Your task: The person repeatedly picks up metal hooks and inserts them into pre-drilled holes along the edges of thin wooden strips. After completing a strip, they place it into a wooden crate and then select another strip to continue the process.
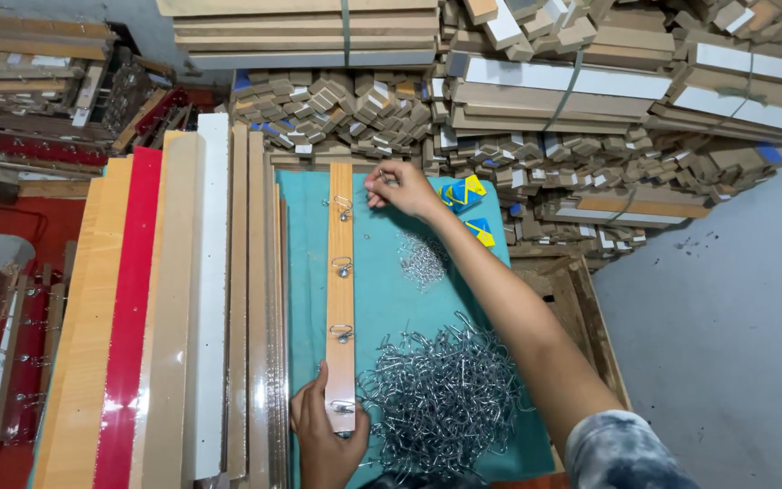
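Here, teal table (391, 299), wood stacks (545, 100) behind, left hand (323, 435) gripping strip (340, 290), right hand (400, 188) pinching hook (378, 177).

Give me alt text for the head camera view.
A left hand steadies a wooden strip fitted with metal hooks on a teal table, while the right hand pinches a small metal piece near its far end. A heap of wire hooks lies alongside.
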